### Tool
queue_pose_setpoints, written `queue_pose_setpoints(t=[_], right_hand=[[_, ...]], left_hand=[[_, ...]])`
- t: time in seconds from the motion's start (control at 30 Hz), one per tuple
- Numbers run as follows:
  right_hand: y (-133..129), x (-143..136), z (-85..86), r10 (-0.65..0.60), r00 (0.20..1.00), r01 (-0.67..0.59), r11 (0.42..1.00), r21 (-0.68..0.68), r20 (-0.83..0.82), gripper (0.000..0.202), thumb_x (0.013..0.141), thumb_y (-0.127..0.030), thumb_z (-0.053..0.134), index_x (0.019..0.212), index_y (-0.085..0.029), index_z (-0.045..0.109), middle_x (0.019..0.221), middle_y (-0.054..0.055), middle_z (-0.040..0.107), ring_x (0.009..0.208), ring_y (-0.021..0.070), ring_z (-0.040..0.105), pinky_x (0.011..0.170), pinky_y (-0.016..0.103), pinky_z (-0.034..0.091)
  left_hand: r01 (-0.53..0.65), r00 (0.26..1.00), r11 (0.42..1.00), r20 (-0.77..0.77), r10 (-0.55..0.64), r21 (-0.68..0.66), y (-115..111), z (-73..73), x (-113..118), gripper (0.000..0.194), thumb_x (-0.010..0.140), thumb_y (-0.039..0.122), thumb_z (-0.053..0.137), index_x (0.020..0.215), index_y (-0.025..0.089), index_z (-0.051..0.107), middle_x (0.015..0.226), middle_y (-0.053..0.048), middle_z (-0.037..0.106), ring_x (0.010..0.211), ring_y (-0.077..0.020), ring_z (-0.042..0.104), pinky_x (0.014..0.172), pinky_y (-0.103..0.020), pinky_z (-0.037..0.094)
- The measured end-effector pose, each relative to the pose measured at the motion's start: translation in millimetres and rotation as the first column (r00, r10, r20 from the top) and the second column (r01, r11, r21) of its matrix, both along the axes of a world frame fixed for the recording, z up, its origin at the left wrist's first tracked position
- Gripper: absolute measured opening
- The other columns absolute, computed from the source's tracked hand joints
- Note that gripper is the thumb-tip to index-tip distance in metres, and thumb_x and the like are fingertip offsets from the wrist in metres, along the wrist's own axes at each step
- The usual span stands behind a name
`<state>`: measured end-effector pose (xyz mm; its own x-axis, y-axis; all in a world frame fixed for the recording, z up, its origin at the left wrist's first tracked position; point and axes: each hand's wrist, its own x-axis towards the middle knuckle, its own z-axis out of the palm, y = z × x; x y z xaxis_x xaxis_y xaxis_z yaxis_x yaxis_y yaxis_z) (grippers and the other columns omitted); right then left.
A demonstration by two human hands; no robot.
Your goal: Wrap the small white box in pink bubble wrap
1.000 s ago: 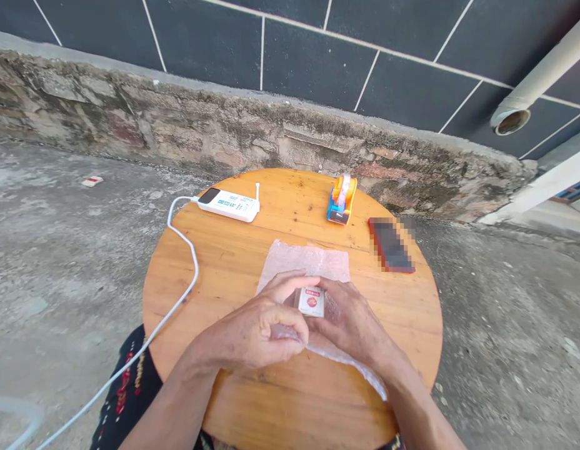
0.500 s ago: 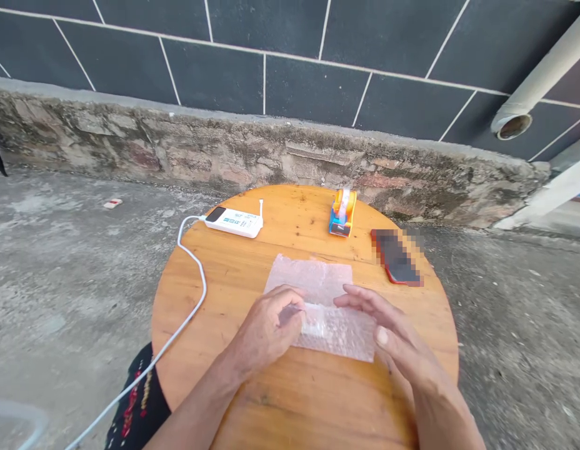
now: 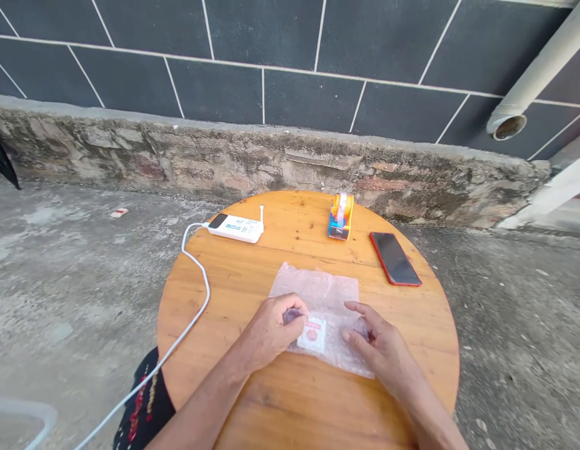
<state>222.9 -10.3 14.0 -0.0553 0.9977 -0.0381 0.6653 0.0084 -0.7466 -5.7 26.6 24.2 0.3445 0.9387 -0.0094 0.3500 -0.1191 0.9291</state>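
A sheet of clear, pinkish bubble wrap (image 3: 330, 290) lies on the round wooden table (image 3: 215, 312) in front of me. On its near part, a small white square packet (image 3: 312, 335) with red print shows beside my left fingertips. My left hand (image 3: 275, 322) is closed in a pinch on the bubble wrap at the packet's upper left. Over the right part of the wrap, my right hand (image 3: 384, 347) has thumb and forefinger apart, with the thumb touching or just above the wrap. Its other fingers are partly hidden.
A white power bank (image 3: 238, 228) with a white cable (image 3: 205, 275) sits at the far left of the table. An orange and blue tape dispenser (image 3: 341, 215) stands at the back. At right lies a red-edged phone (image 3: 395, 257). A stone-based wall (image 3: 224, 159) runs behind.
My right hand has moved down and left, onto the wrap, its fingers closer together. The packet's red print now shows clearly. My left hand keeps its pinch.
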Motion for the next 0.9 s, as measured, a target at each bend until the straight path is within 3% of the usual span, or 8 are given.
queue_pose_setpoints(t=[0.13,0.23,0.3,0.43,0.57,0.67,0.77,0.9], right_hand=[[-14,2,4.2,-0.070,0.983,0.039,0.982,0.185,0.167,0.041,0.085,-0.036,0.053,0.122,-0.019,0.051,0.074,0.000,0.056,0.063,0.0156,0.053,0.059,0.028,0.044],[-24,-13,19.2,-0.180,0.949,0.036,0.878,0.478,0.259,0.030,0.087,-0.031,0.054,0.115,-0.021,0.055,0.100,0.007,0.060,0.085,0.0208,0.058,0.075,0.036,0.047],[-29,-32,28.3,-0.110,0.943,-0.099,0.810,0.578,0.315,0.024,0.089,-0.024,0.052,0.112,-0.023,0.057,0.105,0.008,0.060,0.093,0.0223,0.056,0.080,0.038,0.046],[-28,-70,29.3,0.124,0.898,-0.335,0.814,0.475,0.422,0.025,0.087,-0.011,0.047,0.107,-0.019,0.059,0.107,0.009,0.061,0.094,0.0239,0.054,0.079,0.038,0.046],[-23,-79,20.9,0.119,0.891,-0.324,0.842,0.430,0.438,0.023,0.087,-0.009,0.046,0.102,-0.016,0.061,0.107,0.009,0.062,0.094,0.0243,0.053,0.079,0.038,0.046],[-21,-75,22.0,0.119,0.864,-0.348,0.843,0.410,0.490,0.021,0.086,-0.011,0.050,0.103,-0.017,0.062,0.107,0.008,0.063,0.093,0.0249,0.054,0.080,0.040,0.043],[-20,-74,25.5,0.123,0.851,-0.358,0.847,0.393,0.510,0.025,0.086,-0.012,0.051,0.108,-0.018,0.062,0.108,0.007,0.063,0.094,0.0254,0.054,0.080,0.041,0.041],[-20,-75,27.3,0.124,0.850,-0.348,0.861,0.371,0.512,0.026,0.085,-0.012,0.051,0.108,-0.018,0.062,0.109,0.009,0.062,0.096,0.0258,0.053,0.080,0.040,0.039]], left_hand=[[0.024,0.999,1.000,0.030,-0.025,0.013,-2,-0.2,-1,0.010,0.076,0.015,0.050,0.074,0.019,0.059,0.064,0.006,0.054,0.057,-0.0087,0.047,0.052,-0.017,0.035],[0.027,0.999,0.999,0.030,-0.028,0.036,-2,1.8,-1,0.011,0.075,0.015,0.051,0.078,0.019,0.060,0.069,0.006,0.058,0.063,-0.0098,0.051,0.055,-0.018,0.037],[0.037,0.999,0.998,0.027,-0.039,0.056,-2,3.1,0,0.014,0.075,0.014,0.051,0.082,0.020,0.061,0.074,0.005,0.062,0.068,-0.0110,0.054,0.059,-0.018,0.039],[0.022,1.000,0.994,-0.006,-0.021,0.110,0,4.1,-2,0.019,0.075,0.016,0.053,0.090,0.021,0.064,0.082,0.003,0.066,0.076,-0.0136,0.058,0.067,-0.021,0.042],[-0.021,0.995,0.993,-0.091,0.031,0.115,4,6.9,-20,0.018,0.078,0.022,0.052,0.092,0.021,0.064,0.076,0.002,0.065,0.069,-0.0140,0.057,0.060,-0.022,0.040],[-0.147,0.964,0.979,-0.200,0.174,0.144,1,10.6,-43,0.022,0.079,0.023,0.049,0.096,0.021,0.063,0.069,0.003,0.063,0.060,-0.0137,0.054,0.055,-0.023,0.038],[-0.310,0.913,0.931,-0.214,0.348,0.192,-15,9.9,-62,0.022,0.081,0.024,0.047,0.095,0.020,0.063,0.077,0.000,0.066,0.069,-0.0158,0.059,0.063,-0.025,0.043],[-0.332,0.929,0.941,-0.151,0.338,0.062,-45,-1.6,-73,0.021,0.082,0.035,0.051,0.090,0.018,0.061,0.078,-0.002,0.066,0.073,-0.0171,0.061,0.066,-0.025,0.046]])
